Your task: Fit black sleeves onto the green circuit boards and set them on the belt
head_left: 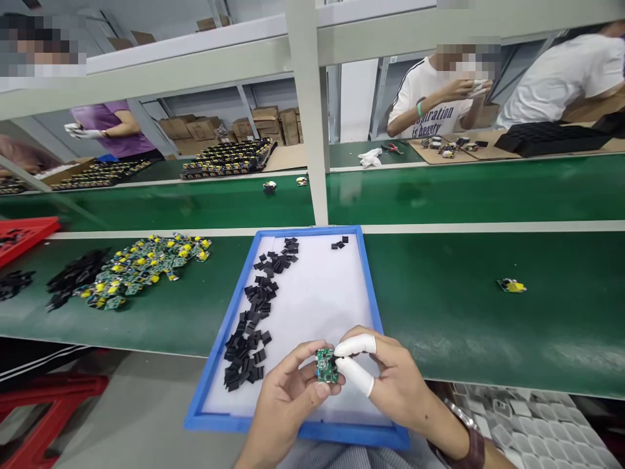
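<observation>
A small green circuit board (326,366) is gripped by its edges between the thumb and fingers of my left hand (293,391), above the near end of the tray. My right hand (390,378) wears white finger cots on thumb and forefinger. Those two fingertips pinch a small black piece (334,358) against the board's right side; the fingertips partly hide it. Below lies a white tray with a blue rim (222,332). Many black plastic pieces (244,345) lie along its left side, and several more (340,243) sit at its far right corner.
To the left on the green bench (439,312) are a heap of circuit boards with yellow parts (146,264), black parts (78,273) and a red bin (29,234). One lone board (512,285) lies at right. Co-workers sit beyond the conveyor (439,195). White plastic housings (532,423) fill the lower right.
</observation>
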Tool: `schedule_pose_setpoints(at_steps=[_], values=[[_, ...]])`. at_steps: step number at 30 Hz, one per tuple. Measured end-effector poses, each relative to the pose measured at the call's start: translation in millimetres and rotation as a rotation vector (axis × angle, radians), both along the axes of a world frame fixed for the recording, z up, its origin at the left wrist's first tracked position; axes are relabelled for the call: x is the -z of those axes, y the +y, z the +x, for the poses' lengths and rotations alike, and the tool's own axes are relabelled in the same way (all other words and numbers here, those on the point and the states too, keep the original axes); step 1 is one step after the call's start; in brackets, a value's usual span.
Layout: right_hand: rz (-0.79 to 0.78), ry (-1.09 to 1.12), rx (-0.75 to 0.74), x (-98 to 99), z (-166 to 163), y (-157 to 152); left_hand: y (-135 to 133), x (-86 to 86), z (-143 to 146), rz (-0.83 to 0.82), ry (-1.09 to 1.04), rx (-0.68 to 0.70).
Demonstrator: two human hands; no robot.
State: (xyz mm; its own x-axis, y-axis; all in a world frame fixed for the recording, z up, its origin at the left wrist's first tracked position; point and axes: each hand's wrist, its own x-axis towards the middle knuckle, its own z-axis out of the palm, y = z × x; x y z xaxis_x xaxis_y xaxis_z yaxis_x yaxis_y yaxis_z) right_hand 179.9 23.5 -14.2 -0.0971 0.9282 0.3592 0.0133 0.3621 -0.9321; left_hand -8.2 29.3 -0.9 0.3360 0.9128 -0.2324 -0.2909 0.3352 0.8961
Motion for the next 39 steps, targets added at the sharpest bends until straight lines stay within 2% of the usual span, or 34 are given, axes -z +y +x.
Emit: schedule_pose_setpoints(at_steps=[8,15,20,25,27,29,31,35,39], values=[[0.055,-0.089,-0.084,3.0,5.5,-3.6,5.4,11.3,-6.3,0.097,0.098,0.044],[0.016,-0.334,-0.177,-12.2,16.3,-7.9,4.2,17.5,-5.2,0.193,0.189,0.027],[-0.017,-0.464,-0.178,-17.9,18.0,-12.3,1.3,19.4,-6.0,0.227,0.239,0.035],[0.131,-0.685,-0.166,-13.9,12.7,-15.5,-0.1,18.4,-3.5,0.223,0.281,-0.005],[0.121,-0.752,-0.162,-14.9,11.5,-15.7,-0.7,18.7,-3.0,0.241,0.31,-0.01],[0.043,-0.723,-0.164,-17.6,11.5,-15.0,-1.3,18.9,-3.2,0.27,0.333,-0.01],[-0.018,-0.595,-0.197,-20.2,12.1,-13.4,-1.7,18.6,-3.6,0.265,0.328,-0.008],[-0.016,-0.331,-0.201,-19.5,11.6,-10.4,-0.6,16.8,-4.4,0.153,0.277,-0.016],[-0.035,-0.334,-0.176,-14.9,9.2,-10.9,-0.1,15.8,-5.0,0.128,0.282,-0.003]])
